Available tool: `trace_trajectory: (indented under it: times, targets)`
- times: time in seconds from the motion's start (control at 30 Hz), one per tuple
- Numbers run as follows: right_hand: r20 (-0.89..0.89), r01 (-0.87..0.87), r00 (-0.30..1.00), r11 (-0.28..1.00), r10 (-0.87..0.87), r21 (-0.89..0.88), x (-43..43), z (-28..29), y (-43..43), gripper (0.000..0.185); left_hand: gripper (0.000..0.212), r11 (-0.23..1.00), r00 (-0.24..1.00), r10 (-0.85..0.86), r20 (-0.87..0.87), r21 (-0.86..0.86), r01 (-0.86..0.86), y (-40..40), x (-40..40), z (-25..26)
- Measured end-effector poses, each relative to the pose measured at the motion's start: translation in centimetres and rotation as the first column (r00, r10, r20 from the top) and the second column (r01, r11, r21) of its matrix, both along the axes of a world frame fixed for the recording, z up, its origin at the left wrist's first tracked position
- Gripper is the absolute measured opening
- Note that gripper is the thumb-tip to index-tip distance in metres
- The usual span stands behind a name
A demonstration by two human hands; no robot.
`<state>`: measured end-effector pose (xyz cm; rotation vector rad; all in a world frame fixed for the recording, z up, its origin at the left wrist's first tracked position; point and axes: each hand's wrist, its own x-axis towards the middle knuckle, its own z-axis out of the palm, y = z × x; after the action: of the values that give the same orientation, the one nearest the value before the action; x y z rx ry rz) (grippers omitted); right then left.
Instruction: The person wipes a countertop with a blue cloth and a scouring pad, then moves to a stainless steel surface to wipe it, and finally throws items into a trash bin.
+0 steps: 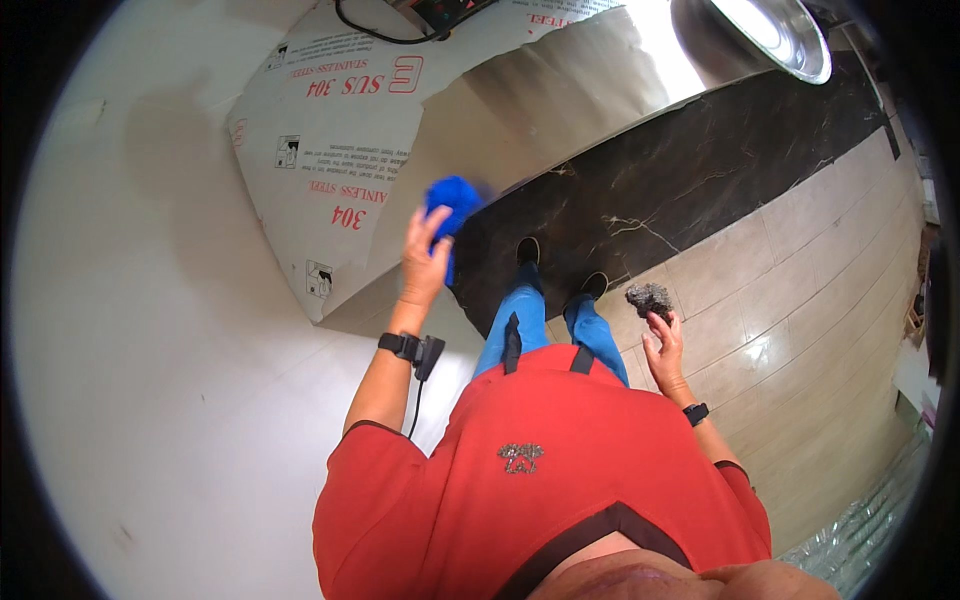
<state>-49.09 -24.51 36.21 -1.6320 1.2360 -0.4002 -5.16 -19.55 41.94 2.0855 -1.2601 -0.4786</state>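
Note:
My left hand (426, 259) holds a bright blue cloth (452, 202) over the front edge of a stainless steel worktop (517, 105). The cloth is partly blurred, and some of it hangs below the fingers. White protective film (300, 187) with red and black print covers the left part of the worktop; its torn border runs beside bare metal. Off to the right, my right hand (664, 352) grips a grey metal wool scourer (649, 298) at its fingertips, above the tiled floor. Each wrist wears a black strap.
A shiny round metal basin (795, 37) stands at the worktop's far right end. Top centre, a dark device (450, 13) trails a black cable (375, 34). A white wall (150, 300) rises on the left. Below lie dark marble-patterned flooring (675, 172) and beige tiles (787, 300).

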Motion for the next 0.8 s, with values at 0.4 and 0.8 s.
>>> trace_trajectory:
  times: [0.4,0.8]
  targets:
    - [0.090,0.106,0.991,0.994,-0.103,-0.028,-2.9,-3.2,-1.3,0.043,0.071,0.898,0.992,-0.008,0.125,0.438,-0.048,-7.1,3.4,-9.0]
    - [0.144,0.180,0.975,0.982,-0.170,-0.059,-5.6,-5.0,-3.2,0.039,0.058,0.945,0.951,-0.283,0.124,0.205,0.255,-8.7,3.7,-8.8]
